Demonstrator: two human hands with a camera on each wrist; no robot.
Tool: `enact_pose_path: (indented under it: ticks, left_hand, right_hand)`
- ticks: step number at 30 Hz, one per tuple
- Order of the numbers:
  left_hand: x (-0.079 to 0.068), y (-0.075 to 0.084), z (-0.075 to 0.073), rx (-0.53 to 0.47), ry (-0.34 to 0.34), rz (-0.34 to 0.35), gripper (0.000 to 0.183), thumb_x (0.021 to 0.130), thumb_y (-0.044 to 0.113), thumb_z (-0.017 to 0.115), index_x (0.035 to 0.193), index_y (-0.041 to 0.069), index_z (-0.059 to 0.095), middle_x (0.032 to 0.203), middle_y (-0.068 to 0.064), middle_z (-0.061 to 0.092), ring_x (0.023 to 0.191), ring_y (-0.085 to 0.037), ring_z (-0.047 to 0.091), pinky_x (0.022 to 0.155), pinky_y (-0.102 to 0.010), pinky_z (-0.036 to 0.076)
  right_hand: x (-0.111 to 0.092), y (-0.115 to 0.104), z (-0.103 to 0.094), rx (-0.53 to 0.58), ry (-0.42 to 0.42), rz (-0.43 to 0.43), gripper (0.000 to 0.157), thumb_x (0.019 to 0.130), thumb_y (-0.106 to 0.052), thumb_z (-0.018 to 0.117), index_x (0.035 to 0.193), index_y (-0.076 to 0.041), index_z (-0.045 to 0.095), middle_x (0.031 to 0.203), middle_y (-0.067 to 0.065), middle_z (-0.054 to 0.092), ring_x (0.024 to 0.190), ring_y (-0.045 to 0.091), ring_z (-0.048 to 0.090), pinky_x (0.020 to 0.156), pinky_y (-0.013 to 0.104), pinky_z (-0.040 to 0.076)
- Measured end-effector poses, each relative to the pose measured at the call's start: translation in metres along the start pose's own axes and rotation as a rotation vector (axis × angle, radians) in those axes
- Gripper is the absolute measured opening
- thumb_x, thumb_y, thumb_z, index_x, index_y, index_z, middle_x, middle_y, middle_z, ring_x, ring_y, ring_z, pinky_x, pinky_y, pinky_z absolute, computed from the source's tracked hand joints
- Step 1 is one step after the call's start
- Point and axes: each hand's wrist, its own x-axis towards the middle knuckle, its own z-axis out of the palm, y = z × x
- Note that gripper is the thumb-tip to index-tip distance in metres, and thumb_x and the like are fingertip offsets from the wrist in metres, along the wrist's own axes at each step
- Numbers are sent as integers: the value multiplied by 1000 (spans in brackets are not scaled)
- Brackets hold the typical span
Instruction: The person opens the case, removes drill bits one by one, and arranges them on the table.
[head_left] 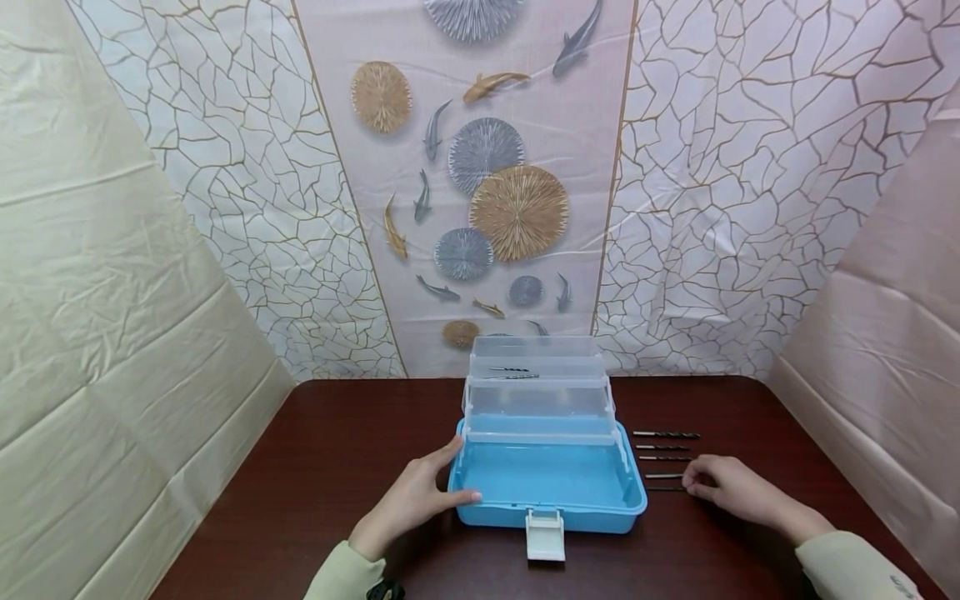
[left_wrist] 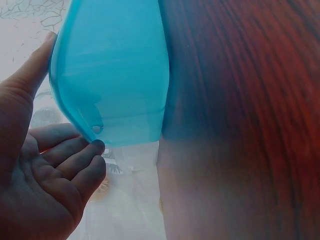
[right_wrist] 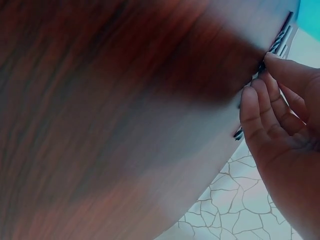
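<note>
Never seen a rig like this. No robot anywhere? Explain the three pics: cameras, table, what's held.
No robot: a person works with two bare hands. The wide picture comes from a head camera looking forward and down; the other two come from one camera on each wrist.

On the dark red-brown wooden table stands an open light-blue plastic box with a white front latch and clear plastic trays raised at its back. Two slim metal drill bits lie up in those trays; five more lie in a row right of the box.

The left hand touches the box's left side. The right hand seems to pinch a dark, twisted bit from the row.
</note>
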Motion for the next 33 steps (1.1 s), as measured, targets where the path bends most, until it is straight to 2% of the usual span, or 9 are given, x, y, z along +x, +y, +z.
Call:
enact_pose_path:
  ticks: [12, 19, 27, 33]
  left_hand:
    - [0, 0, 1, 8, 5, 3, 94, 85, 53, 77, 157, 9, 35, 160, -8, 36, 143, -27, 41, 109, -51, 42]
    - [0, 1, 0, 8, 8, -1, 93, 86, 53, 77, 157, 9, 35, 159, -8, 37, 142, -28, 42, 108, -51, 43]
    - [0, 0, -1, 5, 4, -9, 94, 86, 53, 77, 157, 9, 35, 159, -8, 36, 142, -28, 42, 108, -51, 43]
    - [1, 0, 0, -6, -2, -2, 93, 86, 52, 77, 157, 9, 34, 160, -9, 36, 142, -27, 41, 109, -50, 43]
  right_hand:
    - [1, 1, -2, 19, -24, 66, 10, 89, -5, 73, 89, -14, 69, 85, -9, 61, 77, 1, 53, 67, 28, 51]
    - [7, -3, -14, -17, 34, 27, 8, 89, -7, 74, 88, -14, 69, 86, -10, 62, 79, 3, 55, 68, 30, 52]
    - [34, -20, -39, -36, 113, 6, 2, 91, -8, 72, 93, -9, 72, 87, -7, 65, 79, 8, 57, 67, 32, 52]
    - [67, -41, -56, -15, 153, 8, 12, 95, -11, 69, 102, -3, 73, 94, 1, 69, 83, 15, 62, 71, 37, 54]
